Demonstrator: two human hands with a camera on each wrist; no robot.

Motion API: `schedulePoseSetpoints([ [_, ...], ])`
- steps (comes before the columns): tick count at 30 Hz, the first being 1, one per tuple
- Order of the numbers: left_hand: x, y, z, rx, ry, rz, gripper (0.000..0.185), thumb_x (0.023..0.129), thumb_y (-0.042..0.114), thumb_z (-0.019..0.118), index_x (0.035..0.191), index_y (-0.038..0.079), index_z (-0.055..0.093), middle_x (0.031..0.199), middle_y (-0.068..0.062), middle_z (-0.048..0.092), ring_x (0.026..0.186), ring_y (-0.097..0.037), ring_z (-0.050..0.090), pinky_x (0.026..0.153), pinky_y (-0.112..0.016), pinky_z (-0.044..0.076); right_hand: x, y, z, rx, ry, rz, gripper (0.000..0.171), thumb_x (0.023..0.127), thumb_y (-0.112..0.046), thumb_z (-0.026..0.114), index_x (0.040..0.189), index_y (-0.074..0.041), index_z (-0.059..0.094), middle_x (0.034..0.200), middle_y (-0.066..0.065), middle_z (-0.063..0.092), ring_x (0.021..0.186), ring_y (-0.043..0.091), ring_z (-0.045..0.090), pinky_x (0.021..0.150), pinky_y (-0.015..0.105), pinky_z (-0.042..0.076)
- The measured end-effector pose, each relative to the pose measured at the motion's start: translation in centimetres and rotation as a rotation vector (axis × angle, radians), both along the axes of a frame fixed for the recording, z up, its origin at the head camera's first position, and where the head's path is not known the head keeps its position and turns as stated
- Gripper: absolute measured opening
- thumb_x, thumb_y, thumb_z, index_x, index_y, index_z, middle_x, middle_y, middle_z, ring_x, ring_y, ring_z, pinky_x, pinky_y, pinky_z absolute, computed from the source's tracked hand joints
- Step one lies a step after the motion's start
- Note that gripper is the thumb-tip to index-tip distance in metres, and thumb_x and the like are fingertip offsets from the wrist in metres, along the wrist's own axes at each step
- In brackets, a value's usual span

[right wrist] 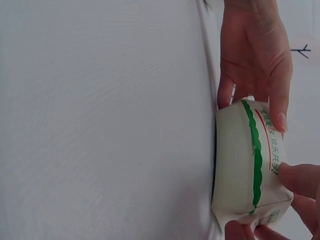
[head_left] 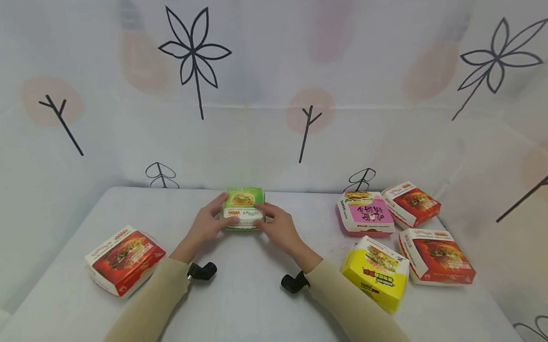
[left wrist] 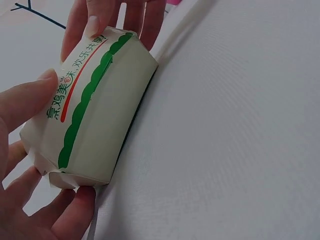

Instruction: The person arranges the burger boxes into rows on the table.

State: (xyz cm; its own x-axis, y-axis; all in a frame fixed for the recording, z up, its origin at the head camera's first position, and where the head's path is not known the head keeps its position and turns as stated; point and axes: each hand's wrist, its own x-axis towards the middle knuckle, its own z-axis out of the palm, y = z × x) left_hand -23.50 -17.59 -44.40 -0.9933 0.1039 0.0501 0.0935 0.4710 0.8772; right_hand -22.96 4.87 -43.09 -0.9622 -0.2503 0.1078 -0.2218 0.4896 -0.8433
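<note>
A green and white burger box (head_left: 243, 207) sits on the white table (head_left: 247, 305), near its far middle. My left hand (head_left: 210, 222) grips the box's left side, thumb on the lid. From the other side, my right hand (head_left: 277, 227) holds it with its fingers curled round the edge. In the left wrist view the box (left wrist: 100, 110) lies on the cloth between my left hand's fingers (left wrist: 30, 115) and the other hand behind it. The right wrist view shows the same box (right wrist: 247, 165) pinched at its lower corner by my right fingers (right wrist: 300, 185).
A red burger box (head_left: 124, 258) lies at the left front. On the right are a pink box (head_left: 365, 213), two red boxes (head_left: 413, 203) (head_left: 438, 257) and a yellow box (head_left: 378, 271). A patterned white cloth hangs behind the table.
</note>
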Motion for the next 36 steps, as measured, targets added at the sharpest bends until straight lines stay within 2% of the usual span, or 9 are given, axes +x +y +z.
schedulePoseSetpoints([
  [5,0.0,0.1,0.2,0.018,-0.02,-0.003,0.085,0.088,0.032,0.078,0.156,0.012,0.031,0.164,-0.002,0.021,0.148,-0.031,0.022,0.118,-0.046,0.021,0.0,-0.1,0.0,-0.016,-0.013,-0.014,0.047,0.09,-0.02,0.075,0.135,-0.016,0.063,0.148,0.012,0.048,0.127,0.031,0.054,0.104,0.047,0.044],
  [14,0.2,0.2,-0.2,0.028,-0.02,0.009,0.084,0.088,0.029,0.077,0.157,0.013,0.031,0.164,-0.002,0.021,0.15,-0.027,0.018,0.12,-0.046,0.016,-0.1,0.1,-0.1,0.028,-0.007,-0.003,0.047,0.09,-0.022,0.075,0.136,-0.017,0.063,0.148,0.01,0.048,0.133,0.028,0.049,0.106,0.045,0.043],
  [23,0.6,0.3,0.2,-0.031,-0.013,0.004,0.081,0.092,0.03,0.073,0.157,0.013,0.029,0.166,-0.004,0.014,0.151,-0.029,0.01,0.12,-0.051,0.01,0.3,0.2,0.0,0.002,0.001,-0.004,0.045,0.092,-0.017,0.072,0.136,-0.015,0.063,0.148,0.011,0.048,0.127,0.032,0.054,0.1,0.044,0.049],
  [26,0.7,0.3,0.3,-0.007,-0.014,0.0,0.079,0.092,0.028,0.073,0.157,0.013,0.031,0.166,-0.003,0.015,0.151,-0.027,0.011,0.119,-0.049,0.014,0.4,0.2,0.0,-0.008,-0.009,-0.016,0.047,0.091,-0.016,0.073,0.137,-0.016,0.061,0.148,0.011,0.049,0.125,0.032,0.056,0.096,0.043,0.051],
  [31,0.8,-0.1,0.5,0.025,0.006,-0.004,0.077,0.093,0.024,0.072,0.156,0.009,0.031,0.165,-0.005,0.017,0.151,-0.027,0.013,0.115,-0.049,0.029,0.4,0.1,0.3,-0.027,-0.004,-0.021,0.048,0.091,-0.015,0.073,0.138,-0.015,0.06,0.146,0.013,0.05,0.126,0.031,0.055,0.098,0.044,0.05],
  [36,1.2,-0.6,1.1,0.017,0.02,0.013,0.07,0.095,0.025,0.069,0.155,0.013,0.035,0.164,-0.003,0.022,0.15,-0.026,0.017,0.113,-0.048,0.032,0.4,0.2,0.5,-0.02,0.004,-0.026,0.047,0.091,-0.015,0.072,0.137,-0.014,0.061,0.144,0.014,0.052,0.126,0.032,0.055,0.098,0.046,0.05],
])
